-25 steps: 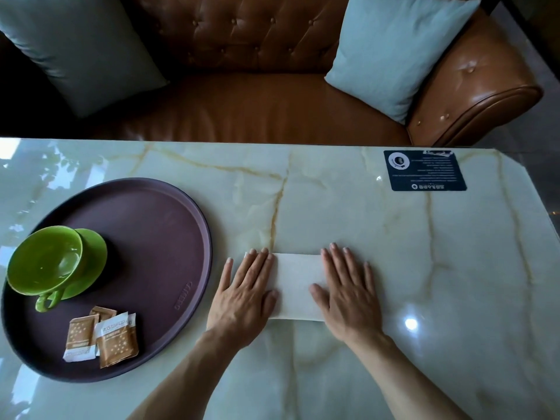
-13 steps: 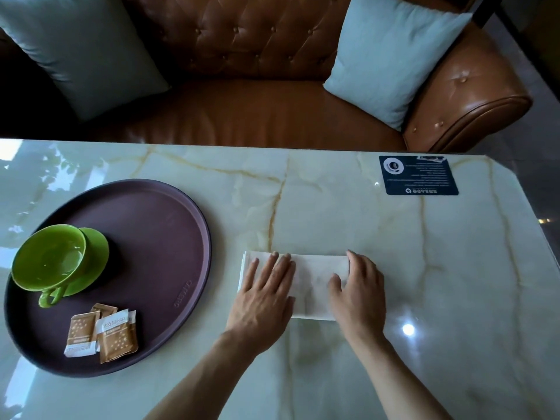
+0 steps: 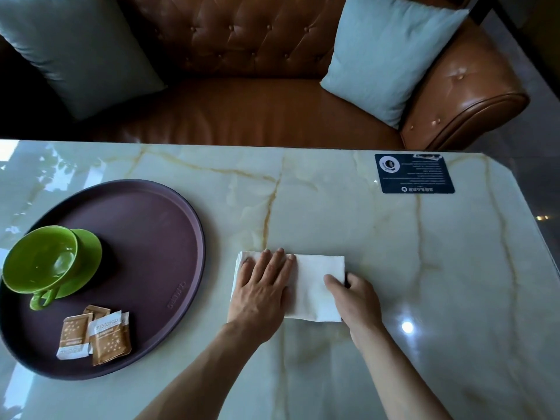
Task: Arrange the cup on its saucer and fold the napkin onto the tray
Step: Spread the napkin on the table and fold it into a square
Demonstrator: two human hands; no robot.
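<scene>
Illumination is soft and dim. The glossy table shows a lamp glare spot at right and window reflections at left. Wide-angle distortion curves edges; focus is sharp.

One cup, one saucer, one napkin, three sachets, two cushions.

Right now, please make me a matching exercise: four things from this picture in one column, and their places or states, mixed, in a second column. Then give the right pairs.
Things
1. napkin
2. cup
3. sachets
4. dark card

Places or states
A. on the green saucer
B. near the table's far right corner
C. flat on the table, under the left hand
D. on the near part of the tray

Pairs: 1-C, 2-A, 3-D, 4-B
</scene>
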